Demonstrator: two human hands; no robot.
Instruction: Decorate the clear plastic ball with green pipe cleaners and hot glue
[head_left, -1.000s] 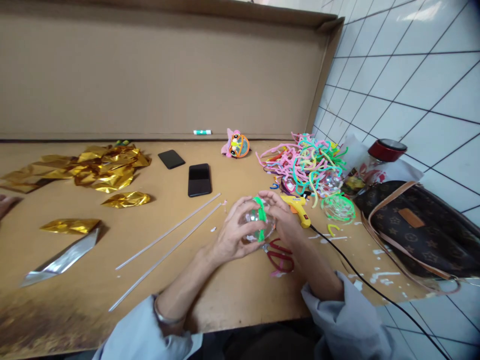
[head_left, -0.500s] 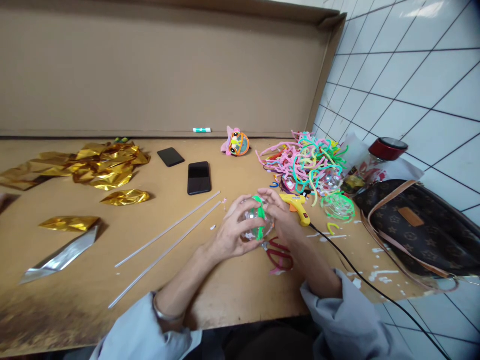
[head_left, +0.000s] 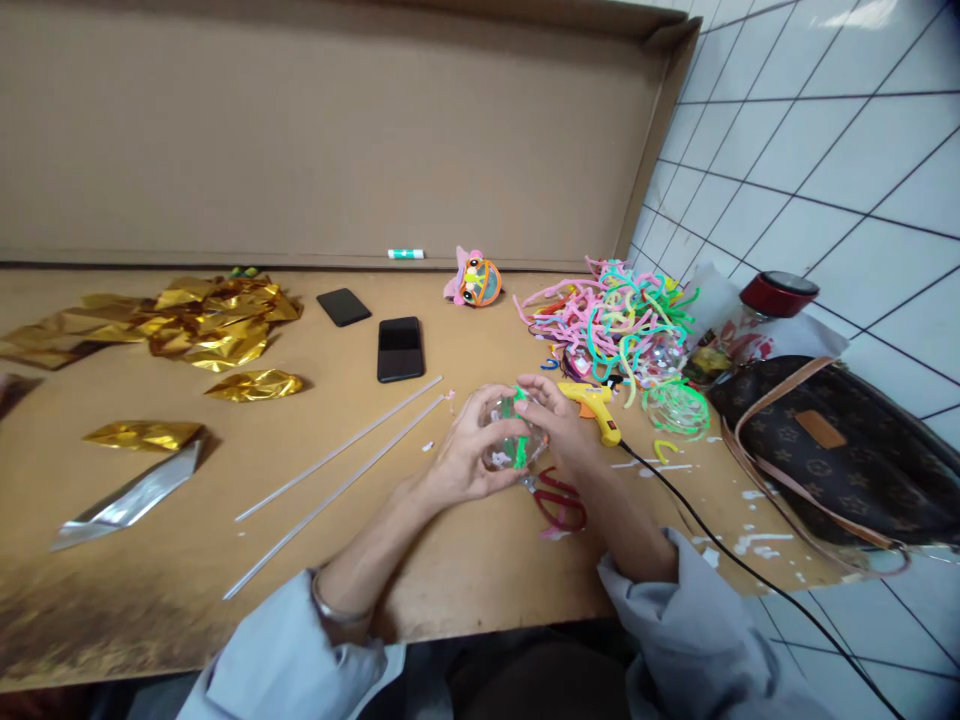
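Between my two hands is a clear plastic ball with a fuzzy green pipe cleaner running up and down round its middle. My left hand is wrapped about the ball's left side. On the far right side, my right hand grips it with fingers near the top of the green band. Red-handled scissors lie on the table just below my right hand, their blades partly hidden. A yellow glue gun rests right of that hand, its black cord trailing to the lower right.
Pipe cleaners are heaped at the back right, near a green coil, a red-lidded jar and a brown handbag. Two phones, clear glue sticks and gold foil lie leftward. A decorated ball stands behind.
My fingers have shifted on the ball: the left fingers sit lower across it, and the right fingers lie over the green band. The view has tilted slightly.
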